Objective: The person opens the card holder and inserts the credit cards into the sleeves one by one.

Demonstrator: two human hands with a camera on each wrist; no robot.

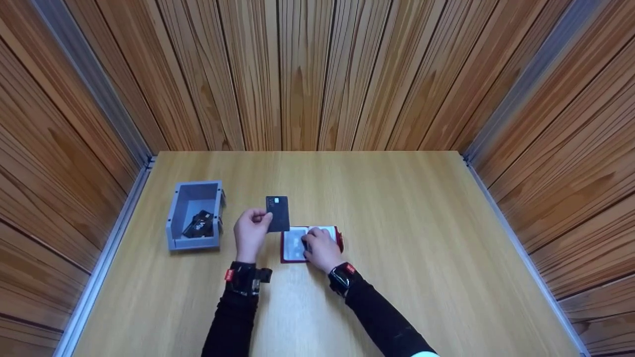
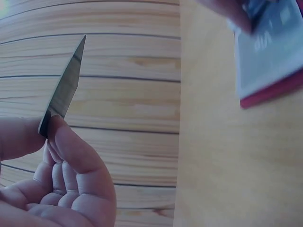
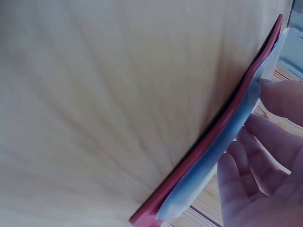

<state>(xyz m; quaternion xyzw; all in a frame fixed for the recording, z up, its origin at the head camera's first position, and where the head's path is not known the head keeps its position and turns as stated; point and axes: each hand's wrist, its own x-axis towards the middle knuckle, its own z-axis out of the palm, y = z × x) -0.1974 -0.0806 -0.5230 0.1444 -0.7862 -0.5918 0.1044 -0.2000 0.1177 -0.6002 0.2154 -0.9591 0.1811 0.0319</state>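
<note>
Head view: one black card (image 1: 279,220) in left hand (image 1: 250,235), one red wallet (image 1: 293,244)

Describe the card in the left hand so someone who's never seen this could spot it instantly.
On the table, find the grey bin, then the red holder to its right. Between them, the left hand pinches a black card, its pale chip near the top. Unlike the dark cards lying in the bin, this one is held up alone.
</note>
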